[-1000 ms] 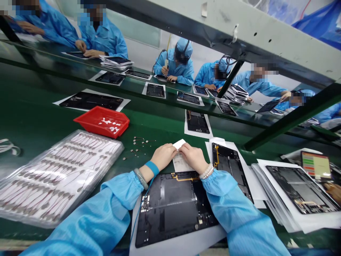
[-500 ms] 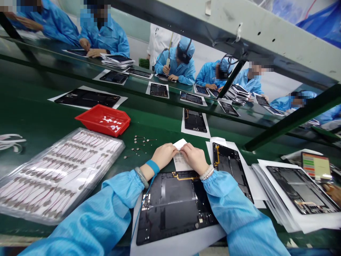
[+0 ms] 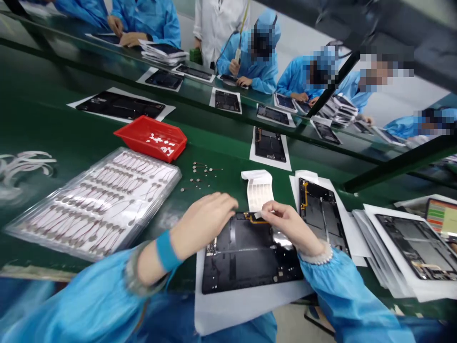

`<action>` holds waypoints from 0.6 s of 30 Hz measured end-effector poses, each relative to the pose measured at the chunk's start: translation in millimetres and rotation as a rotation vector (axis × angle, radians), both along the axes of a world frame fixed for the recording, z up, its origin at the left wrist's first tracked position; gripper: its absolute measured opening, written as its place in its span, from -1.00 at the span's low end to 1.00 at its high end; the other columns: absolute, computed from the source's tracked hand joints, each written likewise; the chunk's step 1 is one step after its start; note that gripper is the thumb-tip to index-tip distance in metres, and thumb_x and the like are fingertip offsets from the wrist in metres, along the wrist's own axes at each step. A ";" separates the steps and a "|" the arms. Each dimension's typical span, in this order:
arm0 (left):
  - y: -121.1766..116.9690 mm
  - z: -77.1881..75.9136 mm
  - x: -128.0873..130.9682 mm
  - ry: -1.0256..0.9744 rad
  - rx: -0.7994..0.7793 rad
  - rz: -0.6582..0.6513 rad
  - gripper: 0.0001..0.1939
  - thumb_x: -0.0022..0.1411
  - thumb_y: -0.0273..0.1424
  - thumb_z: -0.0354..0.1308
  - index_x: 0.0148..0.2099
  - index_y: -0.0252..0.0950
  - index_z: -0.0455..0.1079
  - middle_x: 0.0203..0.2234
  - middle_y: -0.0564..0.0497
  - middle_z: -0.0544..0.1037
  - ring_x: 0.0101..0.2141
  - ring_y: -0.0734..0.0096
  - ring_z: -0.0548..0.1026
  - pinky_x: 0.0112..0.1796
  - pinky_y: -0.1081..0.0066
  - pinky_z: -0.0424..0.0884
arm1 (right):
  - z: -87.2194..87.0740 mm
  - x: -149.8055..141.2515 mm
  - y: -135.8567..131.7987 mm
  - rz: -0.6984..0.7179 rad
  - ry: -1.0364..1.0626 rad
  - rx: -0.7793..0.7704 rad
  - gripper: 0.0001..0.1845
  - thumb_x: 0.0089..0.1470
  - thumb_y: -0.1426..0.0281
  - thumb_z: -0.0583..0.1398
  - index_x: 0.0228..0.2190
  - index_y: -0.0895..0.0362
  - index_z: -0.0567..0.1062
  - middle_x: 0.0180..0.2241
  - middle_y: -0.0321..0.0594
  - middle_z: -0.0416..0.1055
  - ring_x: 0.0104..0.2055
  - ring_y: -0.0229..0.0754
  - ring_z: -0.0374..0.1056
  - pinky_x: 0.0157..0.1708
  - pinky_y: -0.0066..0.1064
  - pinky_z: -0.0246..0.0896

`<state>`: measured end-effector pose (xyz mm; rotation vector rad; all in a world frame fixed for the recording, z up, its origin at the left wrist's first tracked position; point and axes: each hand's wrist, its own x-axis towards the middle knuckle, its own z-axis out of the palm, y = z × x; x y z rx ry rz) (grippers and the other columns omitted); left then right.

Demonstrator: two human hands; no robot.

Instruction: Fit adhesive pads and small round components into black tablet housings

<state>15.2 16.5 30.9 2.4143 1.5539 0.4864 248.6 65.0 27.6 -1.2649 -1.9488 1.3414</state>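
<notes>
In the head view my right hand (image 3: 291,225) pinches a small pale sticker (image 3: 260,215) between thumb and finger. It is over the top edge of a black tablet housing (image 3: 250,267), beside a gold flex cable. The housing lies face up on a white paper sheet (image 3: 246,312) in front of me. My left hand (image 3: 203,220), slightly blurred, hangs above the housing's upper left corner with its fingers stretched out and nothing visible in them. A curled sheet of stickers (image 3: 260,191) lies just beyond the housing, between the hands.
To the left sit a clear tray (image 3: 89,205) of small wired discs, a red bin (image 3: 152,138) with white scraps, and several loose discs (image 3: 196,180). More housings (image 3: 321,209) on paper lie at right, some stacked (image 3: 410,243). Co-workers in blue sit across the bench.
My hands have parted. The left hand let go of the sticker sheet and moved left; the right hand came down over the housing with a sticker. The sheet now lies on the bench.
</notes>
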 end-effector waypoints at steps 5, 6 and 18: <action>-80.4 -29.0 -37.0 -0.093 0.032 -0.272 -0.65 0.26 -0.62 -0.09 -0.08 -0.15 0.40 -0.09 0.06 0.49 -0.01 0.34 0.37 -0.02 0.33 0.31 | -14.7 -30.5 -56.0 0.084 -0.033 -0.090 -0.79 0.06 0.30 0.21 -0.55 0.10 0.45 -0.41 -0.28 0.39 -0.29 -0.22 0.31 -0.20 -0.34 0.17; -90.5 -37.4 -37.2 -0.104 0.057 -0.251 -0.67 0.28 -0.60 -0.09 -0.09 -0.16 0.40 -0.10 0.05 0.49 -0.01 0.34 0.37 -0.02 0.33 0.31 | -19.3 -37.8 -64.7 0.073 -0.057 -0.046 -0.81 0.06 0.32 0.21 -0.55 0.10 0.46 -0.40 -0.27 0.39 -0.26 -0.20 0.31 -0.16 -0.31 0.16; -123.4 -69.7 -11.6 -0.161 0.226 -0.139 -0.73 0.38 -0.28 -0.06 -0.11 -0.29 0.41 -0.21 -0.04 0.54 -0.12 0.26 0.43 -0.13 0.29 0.35 | -40.5 -65.5 -105.3 -0.078 -0.318 0.251 -0.85 0.08 0.43 0.20 -0.52 0.06 0.47 -0.33 -0.23 0.39 -0.14 -0.09 0.19 -0.10 -0.20 0.06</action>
